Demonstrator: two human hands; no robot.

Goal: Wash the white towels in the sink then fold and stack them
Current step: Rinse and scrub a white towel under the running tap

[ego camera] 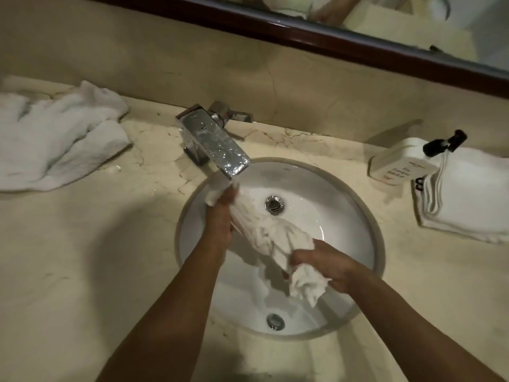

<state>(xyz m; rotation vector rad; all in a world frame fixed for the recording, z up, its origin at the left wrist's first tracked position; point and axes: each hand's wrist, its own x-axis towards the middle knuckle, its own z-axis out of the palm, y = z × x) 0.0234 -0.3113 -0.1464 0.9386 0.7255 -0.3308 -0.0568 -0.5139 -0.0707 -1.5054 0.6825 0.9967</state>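
Two hands stretch one wet white towel [271, 238] over the sink [344, 205], its long axis running eleven to five o'clock; left hand [220, 216] and right hand [327, 264] fingers curl around its ends.

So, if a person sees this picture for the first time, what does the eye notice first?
First, the twisted white towel over the round sink, held in the grip of the left hand and right hand. Next, the chrome faucet behind it, and a crumpled towel on the counter's left.

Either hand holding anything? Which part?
Both grip one twisted white towel over the sink: left hand at its faucet-side end, right hand at the near end.
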